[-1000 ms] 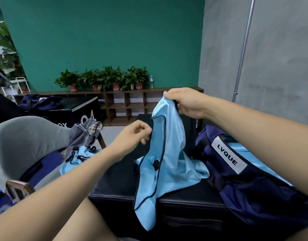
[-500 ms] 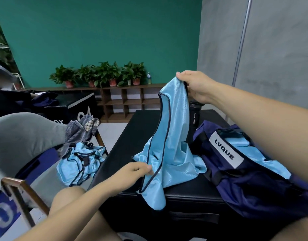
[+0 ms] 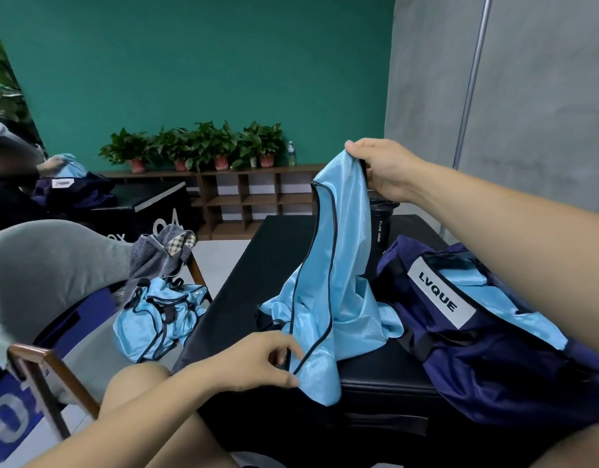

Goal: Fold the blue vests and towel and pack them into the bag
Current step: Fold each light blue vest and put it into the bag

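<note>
Both hands hold one blue vest point(image 3: 328, 282). The right hand point(image 3: 382, 170) grips its top, raised at upper middle of the frame, and the left hand point(image 3: 257, 363) pinches the piped lower edge at bottom centre. Between them the vest sags onto the black bench point(image 3: 267, 265). For a neat fold, they should probably draw it taut, match the edges, then lay it flat. The navy bag point(image 3: 494, 349) lies just right.

bottle point(image 3: 381, 217): mostly behind vest point(image 3: 342, 265) | bag point(image 3: 494, 366): right end runs off frame | left-edge person point(image 3: 8, 153): blurred
</note>
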Demonstrator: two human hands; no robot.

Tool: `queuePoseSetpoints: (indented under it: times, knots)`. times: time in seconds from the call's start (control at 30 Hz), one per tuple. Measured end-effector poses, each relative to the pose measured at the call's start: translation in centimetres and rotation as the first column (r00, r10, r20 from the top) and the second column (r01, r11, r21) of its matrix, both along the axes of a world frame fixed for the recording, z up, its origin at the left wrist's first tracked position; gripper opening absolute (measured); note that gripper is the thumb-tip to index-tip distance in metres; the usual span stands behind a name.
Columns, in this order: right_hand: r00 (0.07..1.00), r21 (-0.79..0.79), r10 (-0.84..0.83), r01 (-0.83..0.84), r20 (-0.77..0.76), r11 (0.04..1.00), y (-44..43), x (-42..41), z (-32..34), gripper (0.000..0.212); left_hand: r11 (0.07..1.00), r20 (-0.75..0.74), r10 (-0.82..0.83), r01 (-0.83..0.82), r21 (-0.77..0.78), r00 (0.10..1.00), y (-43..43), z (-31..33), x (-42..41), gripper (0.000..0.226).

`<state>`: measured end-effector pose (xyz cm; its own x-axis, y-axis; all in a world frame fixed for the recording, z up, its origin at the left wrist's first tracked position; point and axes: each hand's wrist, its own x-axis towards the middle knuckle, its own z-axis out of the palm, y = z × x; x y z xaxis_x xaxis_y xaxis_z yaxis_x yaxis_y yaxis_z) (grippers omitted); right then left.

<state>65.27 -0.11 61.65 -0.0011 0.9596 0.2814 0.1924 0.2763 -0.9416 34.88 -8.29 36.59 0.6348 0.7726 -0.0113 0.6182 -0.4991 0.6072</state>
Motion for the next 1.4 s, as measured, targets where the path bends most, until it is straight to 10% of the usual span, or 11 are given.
queuePoseSetpoints:
  times: [0.43, 0.8, 1.4]
  knots:
    - [0.999, 0.011, -0.01, 0.011, -0.046, 1.0, -1.5, 2.3, 1.6, 0.033, 0.969, 0.091, 0.238, -0.243, 0.041, 0.967, 2.9, 4.8, -5.7, 0.01]
    - [0.998, 0.028, 0.055, -0.055, -0.009, 0.998, -2.8, 2.9, 3.8, 0.025, 0.843, 0.398, 0.503, -0.538, -0.027, 0.768, 7.5, 14.4, -10.5, 0.01]
    - [0.997, 0.336, 0.008, 0.016, -0.071, 0.942, -5.4, 3.6, 11.7, 0.028, 0.852, 0.829, 0.299, -0.523, -0.01, 0.472, 5.4, 33.9, -9.9, 0.024]
